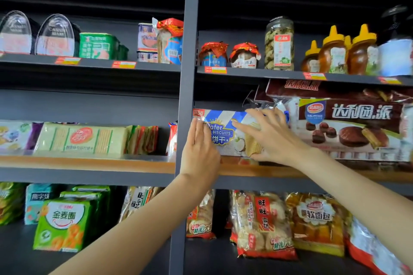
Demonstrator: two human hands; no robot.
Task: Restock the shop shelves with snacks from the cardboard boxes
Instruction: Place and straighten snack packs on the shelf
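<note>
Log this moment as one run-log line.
step: placing wafer biscuit pack on middle shelf | left hand: flat on left end | right hand: holds right end

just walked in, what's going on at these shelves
A person is placing a pack of wafer biscuits on the middle shelf, right of the post. The left hand presses flat on its left end; the right hand holds it, fingers spread across the front. A box of chocolate pies stands alongside.

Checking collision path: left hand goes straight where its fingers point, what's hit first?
The left hand points up, flat on the blue-and-white wafer biscuit pack; past it, probably the dark grey metal shelf above, though depth unclear.
</note>
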